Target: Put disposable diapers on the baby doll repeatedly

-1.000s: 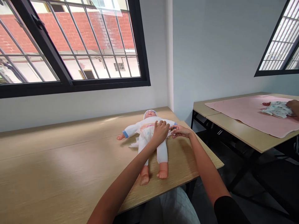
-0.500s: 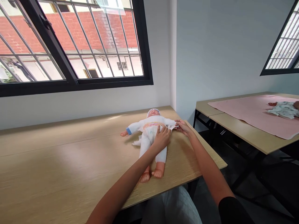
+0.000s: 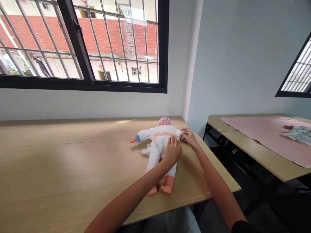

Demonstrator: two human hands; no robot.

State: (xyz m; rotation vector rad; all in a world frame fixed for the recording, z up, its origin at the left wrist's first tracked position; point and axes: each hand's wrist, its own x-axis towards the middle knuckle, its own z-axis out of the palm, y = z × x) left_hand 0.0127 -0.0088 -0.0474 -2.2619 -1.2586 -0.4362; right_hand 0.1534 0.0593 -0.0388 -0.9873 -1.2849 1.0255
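Note:
A baby doll (image 3: pixel 164 130) in white clothes with a cap lies on its back on the wooden table (image 3: pixel 80 168), feet towards me. A white diaper (image 3: pixel 160 141) with a coloured waistband is around its hips, and one loose white flap (image 3: pixel 145 150) spreads on the table at the left. My left hand (image 3: pixel 173 149) is on the diaper's front at the right hip, fingers bent and holding its edge. Beside the doll's arm on the right, my right hand (image 3: pixel 188 136) pinches the diaper's side flap. Its fingertips partly hide the flap.
Behind the table are a wall and a barred window (image 3: pixel 116 48). The table's right edge is close to my right forearm. Across a gap stands another table with a pink mat (image 3: pixel 262 132), on which a doll in patterned clothes (image 3: pixel 297 133) lies.
The camera view has shifted, so the table and doll appear slightly lower and further right. Both hands stay at the same side of the diaper, with the left fingers slightly more drawn in.

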